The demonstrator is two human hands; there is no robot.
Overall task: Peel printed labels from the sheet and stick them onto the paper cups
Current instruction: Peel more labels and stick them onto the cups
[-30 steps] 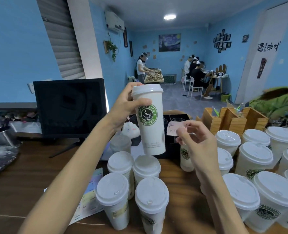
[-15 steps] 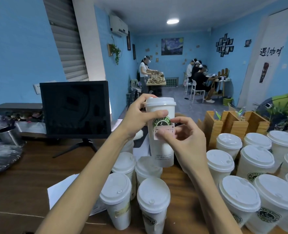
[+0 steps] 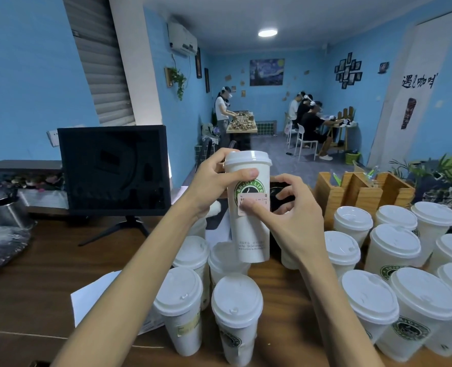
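Here, label flat on cup — under right thumb, left fingers above.

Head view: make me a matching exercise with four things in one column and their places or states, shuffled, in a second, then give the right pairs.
Things:
1. tall white lidded paper cup with green round logo
2. small pale printed label
3. black flat monitor screen
4. light wooden compartment box

Places or states:
A. standing on the table's left, behind the left forearm
B. held up in the air by the left hand
C. behind the cups on the right
D. pressed onto the cup by the right hand

Pairs: 1-B, 2-D, 3-A, 4-C
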